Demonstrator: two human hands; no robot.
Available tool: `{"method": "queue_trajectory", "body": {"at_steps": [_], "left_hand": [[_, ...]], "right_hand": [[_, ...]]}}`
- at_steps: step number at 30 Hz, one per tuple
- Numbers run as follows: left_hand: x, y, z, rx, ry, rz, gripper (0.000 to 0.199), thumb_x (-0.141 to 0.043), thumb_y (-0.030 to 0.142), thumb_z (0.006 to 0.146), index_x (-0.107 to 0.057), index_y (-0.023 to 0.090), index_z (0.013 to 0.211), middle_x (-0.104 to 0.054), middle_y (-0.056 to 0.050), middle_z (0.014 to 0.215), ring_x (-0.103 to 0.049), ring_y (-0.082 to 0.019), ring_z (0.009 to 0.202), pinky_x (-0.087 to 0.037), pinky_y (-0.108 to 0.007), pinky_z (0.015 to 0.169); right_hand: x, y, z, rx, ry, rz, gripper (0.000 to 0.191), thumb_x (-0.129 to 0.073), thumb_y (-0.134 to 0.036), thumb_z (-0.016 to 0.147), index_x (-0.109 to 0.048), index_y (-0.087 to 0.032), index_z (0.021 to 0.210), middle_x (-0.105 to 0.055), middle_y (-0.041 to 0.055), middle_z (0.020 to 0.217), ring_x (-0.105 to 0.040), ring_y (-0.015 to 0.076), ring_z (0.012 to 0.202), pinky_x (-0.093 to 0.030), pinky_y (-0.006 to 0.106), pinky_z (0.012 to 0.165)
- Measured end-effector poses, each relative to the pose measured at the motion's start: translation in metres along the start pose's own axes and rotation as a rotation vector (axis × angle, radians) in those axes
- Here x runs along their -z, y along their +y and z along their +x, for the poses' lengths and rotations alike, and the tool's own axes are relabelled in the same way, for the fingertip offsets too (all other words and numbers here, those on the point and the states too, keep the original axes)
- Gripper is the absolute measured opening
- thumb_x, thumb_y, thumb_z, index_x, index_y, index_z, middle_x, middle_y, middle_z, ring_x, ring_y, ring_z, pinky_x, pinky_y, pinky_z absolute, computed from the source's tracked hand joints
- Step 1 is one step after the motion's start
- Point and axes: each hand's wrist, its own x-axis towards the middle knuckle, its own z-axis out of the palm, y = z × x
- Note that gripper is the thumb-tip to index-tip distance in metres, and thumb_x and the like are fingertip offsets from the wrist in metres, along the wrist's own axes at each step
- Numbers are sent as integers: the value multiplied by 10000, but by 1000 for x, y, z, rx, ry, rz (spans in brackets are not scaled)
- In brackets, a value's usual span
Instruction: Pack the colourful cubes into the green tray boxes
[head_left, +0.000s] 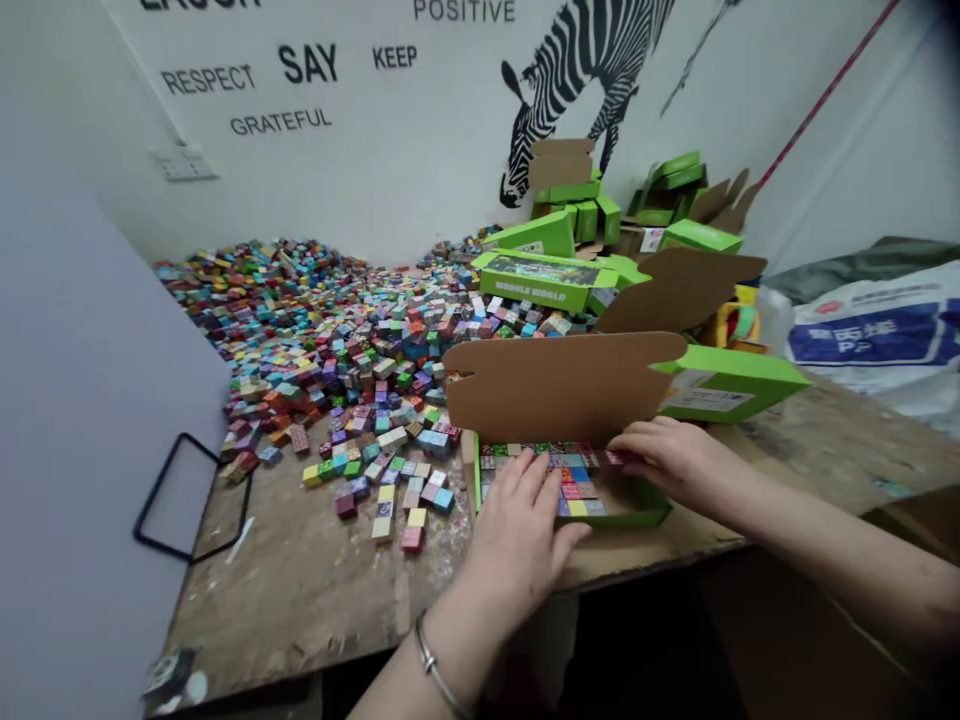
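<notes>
An open green box (651, 516) with its brown cardboard lid (562, 385) raised lies at the table's front edge. Rows of small patterned blocks (577, 490) fill its left and middle part; bare cardboard shows at its right. My left hand (517, 520) rests over the left side of the rows, fingers stretched out and palm down, with nothing seen in it. At the box's back right, my right hand (664, 455) pinches a small dark red block (616, 458) beside the end of the rows.
A large heap of coloured blocks (360, 330) covers the table's back left, with loose blocks left of the box. Green boxes (540, 285) are piled behind. A black frame (161, 545) stands at the left, and a white plastic bag (877, 340) lies at the right.
</notes>
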Motion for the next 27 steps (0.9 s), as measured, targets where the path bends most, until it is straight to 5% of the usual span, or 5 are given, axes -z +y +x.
{"method": "queue_trajectory", "body": {"at_steps": [5, 10, 20, 27], "left_hand": [[-10, 11, 44, 40, -291, 4, 670, -405, 611, 880, -476, 104, 1313, -381, -141, 1455, -307, -315, 1360, -282, -479, 1127], [-13, 14, 57, 60, -475, -63, 841, -296, 711, 851, -299, 103, 1432, -319, -122, 1488, -248, -330, 1382, -215, -499, 1145], [-16, 10, 51, 67, -456, -112, 906, -380, 749, 794, -304, 107, 1429, -328, -125, 1485, -258, -324, 1379, -208, -479, 1147], [-15, 10, 51, 82, -476, -120, 886, -417, 722, 801, -309, 104, 1426, -332, -113, 1486, -253, -308, 1383, -204, -459, 1154]], "right_hand": [[-12, -7, 17, -68, 11, -204, 165, -520, -131, 856, -681, -166, 868, -641, 79, 838, -572, 203, 790, -439, 300, 728], [-22, -12, 23, -146, -34, -275, 171, -534, -79, 819, -688, -153, 829, -611, 125, 956, -553, 224, 874, -437, 291, 736], [-31, 4, 18, -11, -6, -280, 168, -545, -101, 814, -676, -148, 908, -638, 90, 918, -537, 227, 870, -389, 318, 771], [-35, 1, 18, -62, 97, -410, 156, -540, -124, 831, -677, -171, 891, -653, 73, 878, -540, 225, 831, -316, 352, 786]]}}
